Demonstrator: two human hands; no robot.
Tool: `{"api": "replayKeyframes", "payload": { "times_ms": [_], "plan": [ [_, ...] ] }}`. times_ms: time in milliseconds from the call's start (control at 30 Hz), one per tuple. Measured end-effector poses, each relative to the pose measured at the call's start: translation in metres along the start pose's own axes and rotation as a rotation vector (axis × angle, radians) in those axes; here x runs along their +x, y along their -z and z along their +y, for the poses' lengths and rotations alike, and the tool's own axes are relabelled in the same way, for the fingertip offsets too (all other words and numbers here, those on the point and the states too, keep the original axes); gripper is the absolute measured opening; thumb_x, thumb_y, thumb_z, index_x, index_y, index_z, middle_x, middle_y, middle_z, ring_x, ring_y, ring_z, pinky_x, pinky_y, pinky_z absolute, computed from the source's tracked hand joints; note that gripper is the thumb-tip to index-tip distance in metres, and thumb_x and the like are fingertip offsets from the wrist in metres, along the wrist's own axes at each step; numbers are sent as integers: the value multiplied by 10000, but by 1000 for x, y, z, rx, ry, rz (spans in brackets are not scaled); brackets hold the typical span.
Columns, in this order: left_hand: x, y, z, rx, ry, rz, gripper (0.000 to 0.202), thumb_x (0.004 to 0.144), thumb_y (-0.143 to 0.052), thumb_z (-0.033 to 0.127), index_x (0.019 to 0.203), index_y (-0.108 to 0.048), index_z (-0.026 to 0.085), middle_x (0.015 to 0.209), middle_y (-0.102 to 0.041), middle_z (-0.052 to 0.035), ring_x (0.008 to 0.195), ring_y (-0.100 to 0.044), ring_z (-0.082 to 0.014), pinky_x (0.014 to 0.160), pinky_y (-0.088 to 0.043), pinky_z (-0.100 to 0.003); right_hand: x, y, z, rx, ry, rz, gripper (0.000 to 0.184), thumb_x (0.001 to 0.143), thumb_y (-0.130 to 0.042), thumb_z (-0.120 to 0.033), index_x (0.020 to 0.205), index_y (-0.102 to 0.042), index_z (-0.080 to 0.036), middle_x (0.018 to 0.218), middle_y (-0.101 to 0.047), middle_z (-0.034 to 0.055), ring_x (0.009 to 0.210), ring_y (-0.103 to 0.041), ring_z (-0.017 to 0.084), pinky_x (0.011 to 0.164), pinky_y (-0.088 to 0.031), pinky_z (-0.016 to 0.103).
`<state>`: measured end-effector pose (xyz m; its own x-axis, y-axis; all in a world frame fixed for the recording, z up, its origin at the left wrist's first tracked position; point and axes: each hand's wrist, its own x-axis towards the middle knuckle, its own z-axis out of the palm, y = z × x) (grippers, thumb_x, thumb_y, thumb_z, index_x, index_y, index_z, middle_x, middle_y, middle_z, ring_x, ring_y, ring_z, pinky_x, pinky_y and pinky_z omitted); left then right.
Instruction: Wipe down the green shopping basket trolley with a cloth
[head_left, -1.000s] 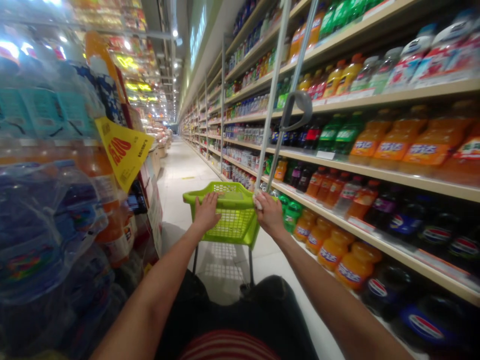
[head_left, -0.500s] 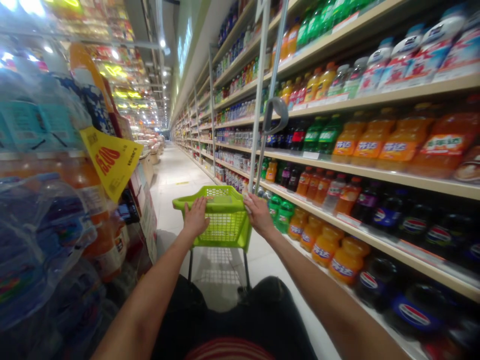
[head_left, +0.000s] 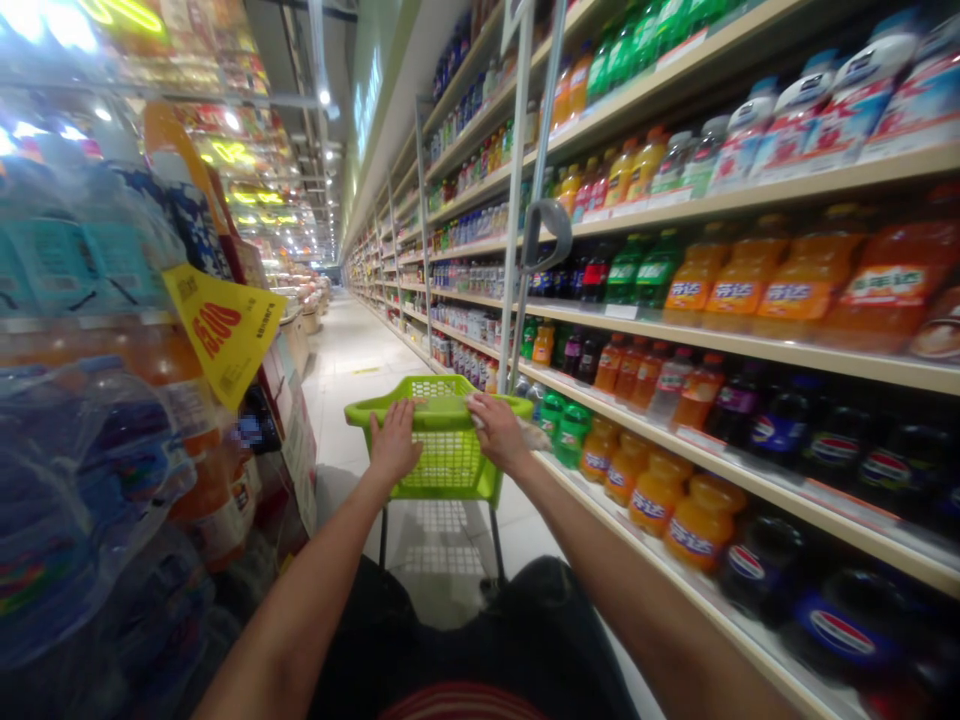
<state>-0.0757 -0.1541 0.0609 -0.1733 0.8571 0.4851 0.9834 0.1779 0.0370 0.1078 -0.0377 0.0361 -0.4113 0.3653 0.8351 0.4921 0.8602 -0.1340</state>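
Note:
A lime-green plastic basket cart (head_left: pixel 442 465) on thin metal legs stands in front of me in a supermarket aisle. My left hand (head_left: pixel 394 443) lies on the near rim at its left side, fingers curled over the edge. My right hand (head_left: pixel 493 430) grips the rim near the right corner, by the foot of the cart's two upright handle poles (head_left: pixel 517 230). A grey loop handle (head_left: pixel 551 232) hangs high between the poles. The basket looks empty.
Long shelves (head_left: pixel 750 345) of orange, green and dark soda bottles run close along my right. Shrink-wrapped bottle packs (head_left: pixel 90 480) with a yellow price sign (head_left: pixel 225 325) crowd the left. The white tiled aisle (head_left: pixel 360 350) stretches ahead.
My right hand has slid left along the rim, away from the pole base. The view has shifted slightly as the cart rolled along the aisle.

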Motion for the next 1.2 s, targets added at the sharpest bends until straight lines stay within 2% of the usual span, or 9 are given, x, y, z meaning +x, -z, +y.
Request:
{"api": "replayKeyframes", "payload": {
  "times_ms": [100, 233, 433, 500, 667, 833, 967, 1100, 1200],
  "plan": [
    [-1, 0, 0, 4, -3, -4, 680, 777, -499, 266, 1402, -240, 193, 1466, -287, -99, 1349, -234, -256, 1085, -127, -554, -5, 6, 14, -69, -92, 43, 349, 790, -463, -199, 1120, -578, -200, 1258, -547, 106, 1191, -460, 260, 987, -308, 525],
    [-2, -2, 6, -13, 12, 24, 690, 765, -507, 253, 1402, -248, 191, 1462, -296, -101, 1347, -235, -263, 1083, -119, -565, -7, 10, 30, -9, -229, 182, 349, 811, -421, -222, 1126, -570, -201, 1212, -578, 104, 1166, -485, 242, 950, -386, 473],
    [-4, -3, 17, -31, -4, 35, 688, 765, -501, 241, 1402, -249, 194, 1459, -303, -93, 1342, -249, -255, 1083, -134, -565, 24, 0, 4, 124, -221, 357, 396, 845, -366, -265, 1202, -518, -191, 1215, -567, 98, 1121, -522, 218, 921, -445, 400],
    [-4, -2, 17, -22, -12, 30, 690, 768, -499, 243, 1405, -242, 192, 1461, -299, -94, 1341, -250, -260, 1080, -138, -569, 31, -1, 3, 104, -243, 397, 407, 853, -341, -273, 1215, -504, -184, 1238, -546, 104, 1135, -509, 222, 910, -450, 400],
    [-4, -1, 15, -19, -12, 24, 692, 768, -500, 237, 1407, -238, 193, 1464, -294, -94, 1342, -251, -253, 1086, -128, -563, 16, 6, 34, -109, -237, 249, 338, 830, -365, -264, 1068, -586, -173, 1261, -524, 128, 1176, -463, 262, 964, -366, 471],
    [-4, -2, 17, -14, 11, 18, 707, 758, -503, 232, 1410, -234, 186, 1471, -277, -93, 1348, -233, -259, 1088, -119, -564, -12, 13, 47, -160, -199, 179, 375, 828, -420, -345, 1144, -535, -179, 1299, -498, 131, 1219, -409, 284, 1011, -253, 531],
    [-2, -2, 18, -3, 31, -5, 714, 758, -495, 250, 1414, -223, 171, 1477, -262, -82, 1356, -212, -244, 1097, -106, -547, -17, 10, 42, -189, -172, 122, 509, 793, -494, -449, 1198, -483, -141, 1312, -477, 173, 1232, -388, 301, 1006, -240, 538],
    [0, -6, 21, 15, 50, -9, 720, 759, -496, 272, 1416, -220, 170, 1483, -247, -78, 1362, -192, -249, 1096, -103, -551, -8, -2, 25, -130, -111, 121, 339, 832, -451, -304, 1127, -539, -161, 1223, -552, 146, 1177, -453, 263, 986, -313, 477],
    [2, -7, 24, 23, 61, -12, 730, 753, -506, 274, 1416, -218, 169, 1484, -244, -81, 1365, -179, -259, 1092, -96, -565, 0, -15, -2, -65, -46, 144, 340, 831, -415, -191, 1147, -538, -169, 1247, -537, 138, 1179, -457, 241, 982, -348, 450]
  ]
}}
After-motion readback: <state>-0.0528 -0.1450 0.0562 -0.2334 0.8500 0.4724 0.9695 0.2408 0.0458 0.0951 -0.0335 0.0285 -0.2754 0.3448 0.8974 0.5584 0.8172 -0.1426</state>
